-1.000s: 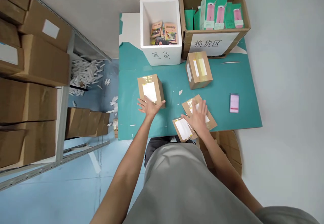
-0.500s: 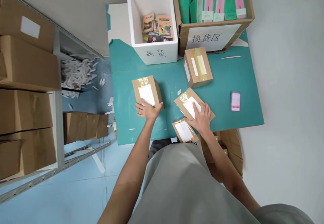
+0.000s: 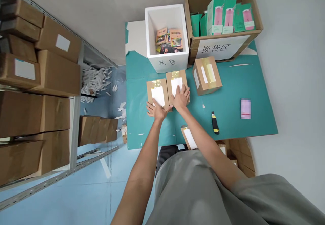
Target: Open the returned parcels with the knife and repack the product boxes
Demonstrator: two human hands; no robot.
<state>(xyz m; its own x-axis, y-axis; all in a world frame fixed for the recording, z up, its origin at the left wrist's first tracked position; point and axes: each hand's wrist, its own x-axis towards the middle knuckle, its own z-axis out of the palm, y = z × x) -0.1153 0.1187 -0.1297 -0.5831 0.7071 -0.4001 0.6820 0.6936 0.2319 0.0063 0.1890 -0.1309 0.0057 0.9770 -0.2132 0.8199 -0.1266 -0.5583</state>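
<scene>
Above the teal table (image 3: 231,93), I see the left hand (image 3: 158,111) spread wide at six o'clock on the left carton (image 3: 157,92). The right carton (image 3: 176,81) sits just beside it at three o'clock, under the right hand (image 3: 181,99), fingers splayed; whether that hand grips, I can't tell.

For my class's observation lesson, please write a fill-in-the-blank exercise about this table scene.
The right hand touches a box to the ____ of another box at the left hand.
The cutter is black and ____.
The white bin stands to the ____ of the open carton.
Bottles printed on the green boxes are ____.
Missing words: right; yellow; left; pink.
</scene>
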